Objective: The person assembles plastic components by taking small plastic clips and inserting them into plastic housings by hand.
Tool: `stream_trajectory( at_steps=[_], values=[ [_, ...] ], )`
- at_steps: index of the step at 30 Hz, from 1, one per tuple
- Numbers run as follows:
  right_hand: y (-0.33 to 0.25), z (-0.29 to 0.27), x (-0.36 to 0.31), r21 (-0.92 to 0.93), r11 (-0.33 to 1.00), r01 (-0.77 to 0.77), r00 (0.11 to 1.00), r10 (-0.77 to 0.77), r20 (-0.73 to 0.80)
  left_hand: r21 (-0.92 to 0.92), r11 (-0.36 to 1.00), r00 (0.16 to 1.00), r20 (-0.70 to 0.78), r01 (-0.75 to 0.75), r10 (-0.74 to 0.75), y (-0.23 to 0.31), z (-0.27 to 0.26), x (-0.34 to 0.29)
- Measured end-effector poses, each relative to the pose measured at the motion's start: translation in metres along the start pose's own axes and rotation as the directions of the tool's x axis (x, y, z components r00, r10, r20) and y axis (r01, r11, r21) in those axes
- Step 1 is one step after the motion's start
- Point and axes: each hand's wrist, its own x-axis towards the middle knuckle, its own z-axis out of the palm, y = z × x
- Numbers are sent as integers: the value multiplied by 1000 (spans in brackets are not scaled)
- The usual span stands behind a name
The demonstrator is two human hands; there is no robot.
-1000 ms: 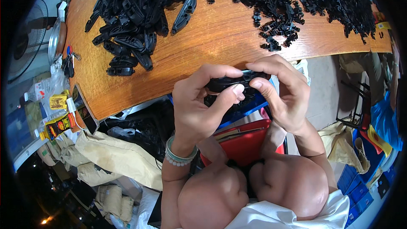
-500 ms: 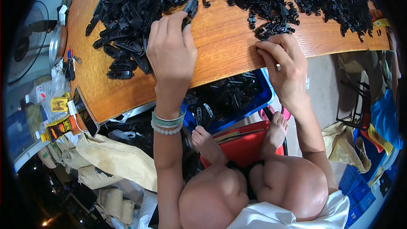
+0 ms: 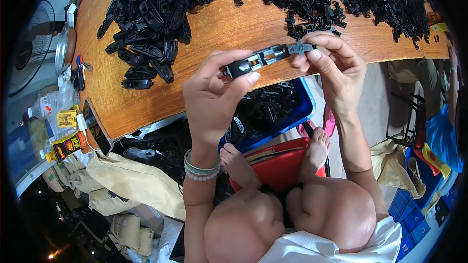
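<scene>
Above the table's near edge, my left hand (image 3: 214,95) pinches a long black plastic housing (image 3: 258,62) with rectangular openings along it. Between the thumb and fingers of my right hand (image 3: 339,68) is a small black plastic clip (image 3: 301,48). The clip's tip meets or nearly meets the right end of the housing; I cannot tell whether they are joined. Beyond my left hand lies a heap of similar black housings (image 3: 151,14). Small black clips (image 3: 312,5) are piled farther back, past my right hand.
Under the edge of the wooden table (image 3: 131,107) stands a blue bin (image 3: 306,112) holding many black parts. A red stool (image 3: 278,160) is between my feet. Another heap of tiny black parts (image 3: 385,5) covers the far right. Keys (image 3: 83,68) and a fan (image 3: 31,48) are at left.
My left hand has come back from the heap with a black housing and turned toward the middle. My right hand has lifted a small clip off the table, bringing both parts together.
</scene>
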Motion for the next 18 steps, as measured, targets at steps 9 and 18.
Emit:
stream_trajectory(
  at_steps=[9,18],
  values=[
    [-15,27,-14,-156,987,-37,992,17,-123,-302,952,997,43,-44,59,-4,25,-8],
    [-10,20,-17,-472,871,139,990,-109,89,-182,982,995,68,-57,70,-4,21,-8]
  ],
)
